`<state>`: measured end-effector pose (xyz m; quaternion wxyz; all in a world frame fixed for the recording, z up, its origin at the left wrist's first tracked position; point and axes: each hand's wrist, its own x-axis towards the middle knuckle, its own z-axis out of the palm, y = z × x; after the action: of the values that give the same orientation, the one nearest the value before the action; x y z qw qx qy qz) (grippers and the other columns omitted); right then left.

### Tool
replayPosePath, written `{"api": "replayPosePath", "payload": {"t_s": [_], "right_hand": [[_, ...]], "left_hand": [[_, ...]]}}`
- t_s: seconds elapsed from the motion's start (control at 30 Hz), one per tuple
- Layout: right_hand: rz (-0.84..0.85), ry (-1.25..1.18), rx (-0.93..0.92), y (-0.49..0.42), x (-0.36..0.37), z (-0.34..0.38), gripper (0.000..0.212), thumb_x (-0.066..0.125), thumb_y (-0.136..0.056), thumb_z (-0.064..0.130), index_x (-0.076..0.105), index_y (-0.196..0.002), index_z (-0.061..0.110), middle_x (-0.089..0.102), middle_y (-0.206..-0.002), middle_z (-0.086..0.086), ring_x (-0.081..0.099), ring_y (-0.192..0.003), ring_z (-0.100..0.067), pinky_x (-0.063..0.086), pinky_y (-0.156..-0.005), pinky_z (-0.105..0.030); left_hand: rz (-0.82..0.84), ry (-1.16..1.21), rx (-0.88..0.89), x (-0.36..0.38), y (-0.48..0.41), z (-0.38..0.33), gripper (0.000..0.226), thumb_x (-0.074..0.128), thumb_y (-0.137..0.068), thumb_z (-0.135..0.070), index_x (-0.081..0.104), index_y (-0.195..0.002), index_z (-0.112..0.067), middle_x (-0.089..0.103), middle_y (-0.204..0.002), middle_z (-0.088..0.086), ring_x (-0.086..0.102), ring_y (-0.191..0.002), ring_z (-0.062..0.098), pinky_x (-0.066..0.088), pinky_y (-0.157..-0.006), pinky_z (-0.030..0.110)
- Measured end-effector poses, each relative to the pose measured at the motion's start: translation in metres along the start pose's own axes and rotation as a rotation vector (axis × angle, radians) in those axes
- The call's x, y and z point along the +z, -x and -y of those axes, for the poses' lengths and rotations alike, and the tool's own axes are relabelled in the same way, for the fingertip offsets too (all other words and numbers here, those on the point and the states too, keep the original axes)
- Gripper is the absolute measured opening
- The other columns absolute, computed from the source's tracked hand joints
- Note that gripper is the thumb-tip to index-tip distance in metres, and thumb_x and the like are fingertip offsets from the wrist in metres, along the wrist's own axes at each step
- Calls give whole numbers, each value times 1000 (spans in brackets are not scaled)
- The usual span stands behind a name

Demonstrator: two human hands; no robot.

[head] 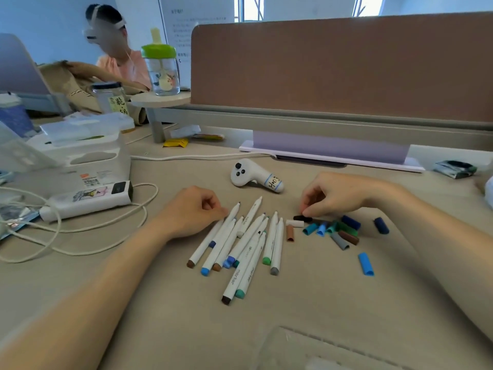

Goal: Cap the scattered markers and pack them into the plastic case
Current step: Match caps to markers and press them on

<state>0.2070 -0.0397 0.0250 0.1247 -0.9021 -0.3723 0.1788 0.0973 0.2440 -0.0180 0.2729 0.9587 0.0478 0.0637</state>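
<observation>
Several uncapped white markers (248, 241) lie fanned out on the beige desk, tips pointing away from me. To their right sits a loose pile of coloured caps (333, 231), with a bright blue cap (366, 263) and a dark blue cap (381, 225) lying apart. My left hand (193, 212) pinches the upper end of the leftmost marker (213, 236). My right hand (338, 194) pinches a black cap (302, 218) at the pile's left edge. The clear plastic case (328, 351) lies at the bottom edge, blurred.
A white handheld controller (253, 177) lies just beyond the markers. A power bank (88, 201) with looping white cables (80, 236) sits to the left. A brown desk divider (341, 68) closes off the back. Another person sits at the far left.
</observation>
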Motion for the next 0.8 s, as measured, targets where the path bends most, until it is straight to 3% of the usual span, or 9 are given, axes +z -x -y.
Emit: {"api": "replayPosePath", "payload": {"t_s": [0.1,0.37,0.53,0.63,0.8], "right_hand": [[-29,-19,23,8,6,3,8,66,-91,31,74,-93,31,72,-89,13,65,-85,-6,54,-78,-23],[-65,46,59,11,-2,14,12,65,-91,32,72,-99,28,70,-97,12,64,-93,-6,54,-91,-33],[-32,102,55,0,-5,19,14,65,-92,32,71,-103,27,68,-99,13,61,-94,-5,53,-93,-32],[-20,150,12,-9,-6,17,10,66,-89,33,73,-95,30,68,-91,17,62,-88,-2,54,-87,-31],[60,140,-59,-12,-11,17,7,68,-87,35,72,-82,33,69,-81,15,62,-79,-3,51,-73,-22]], "left_hand": [[7,23,3,0,1,-2,19,70,-85,-41,70,-81,-22,67,-82,-4,61,-80,13,49,-69,26],[-56,25,100,-3,7,-16,19,67,-88,-40,66,-81,-23,63,-80,-4,54,-73,8,38,-60,19],[73,71,261,0,21,-34,28,72,-76,-55,68,-73,-28,62,-75,2,48,-63,7,39,-59,22],[132,5,283,2,27,-43,41,73,-69,-66,68,-70,-25,59,-74,-3,51,-68,12,43,-61,31],[201,-207,285,5,30,-47,50,70,-64,-74,61,-66,-25,50,-71,-11,49,-67,8,36,-57,24]]}}
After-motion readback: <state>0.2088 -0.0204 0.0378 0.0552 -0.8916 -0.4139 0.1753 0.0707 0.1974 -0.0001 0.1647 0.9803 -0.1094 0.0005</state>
